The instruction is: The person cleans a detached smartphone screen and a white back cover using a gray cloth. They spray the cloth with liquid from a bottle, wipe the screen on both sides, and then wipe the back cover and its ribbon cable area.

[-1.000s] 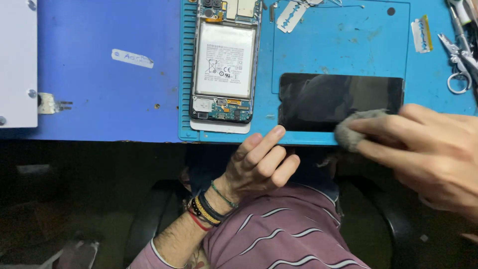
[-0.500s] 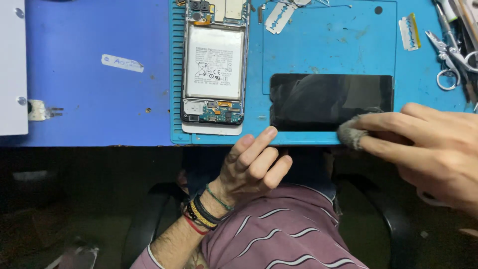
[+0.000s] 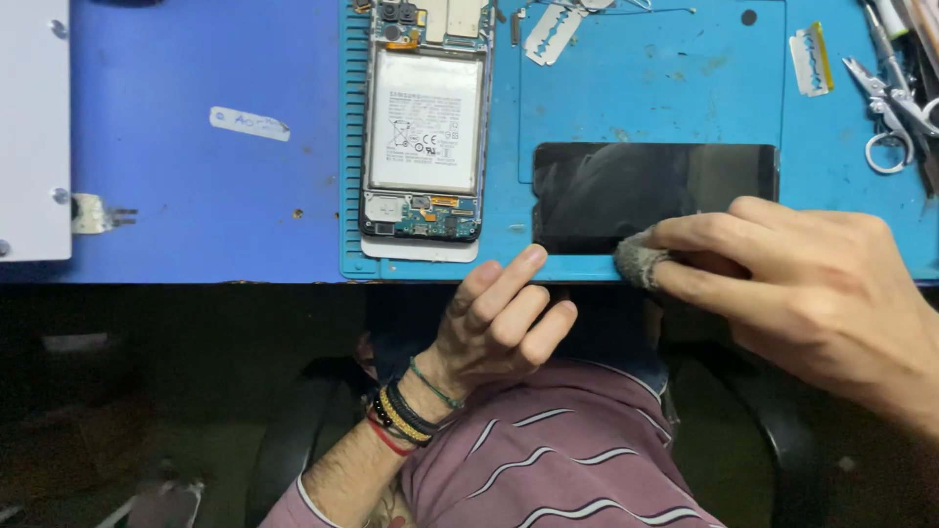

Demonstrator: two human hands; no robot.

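Right hand [image 3: 812, 284]: grip clenched on a small grey cloth wad [image 3: 638, 260], pressed at the near edge of the black phone screen [image 3: 653, 196] flat on the blue mat [image 3: 665, 88]. Left hand [image 3: 499, 318]: grip released, fingertips at the desk [image 3: 196, 196] edge, just beside the screen's corner. Beyond that hand, the opened phone [image 3: 424, 132].

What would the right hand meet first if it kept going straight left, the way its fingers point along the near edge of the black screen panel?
Probably the left hand's fingertip at the mat edge, past the right hand and grey cloth; depth is unclear.
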